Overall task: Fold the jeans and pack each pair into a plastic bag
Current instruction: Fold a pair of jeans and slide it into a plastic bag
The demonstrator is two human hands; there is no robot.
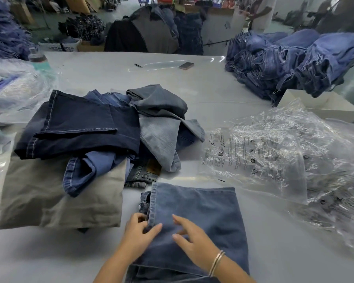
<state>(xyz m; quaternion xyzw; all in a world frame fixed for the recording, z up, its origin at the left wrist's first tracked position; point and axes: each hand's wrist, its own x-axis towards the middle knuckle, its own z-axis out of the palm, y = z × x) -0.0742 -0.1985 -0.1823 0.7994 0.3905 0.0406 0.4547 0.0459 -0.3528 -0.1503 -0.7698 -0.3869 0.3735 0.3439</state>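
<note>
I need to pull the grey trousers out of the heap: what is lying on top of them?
On the grey trousers lie a blue jeans leg and, across their far edge, dark navy jeans. How far the grey cloth runs beneath the heap is covered.

Grey table (pixel 114 70) — pale floor (pixel 129 5), cardboard boxes (pixel 78 4) beyond.

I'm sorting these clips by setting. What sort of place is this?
Probably a garment factory's packing floor: stacked jeans on a long work table, a heap of clear plastic bags, and more denim piles behind.
</note>
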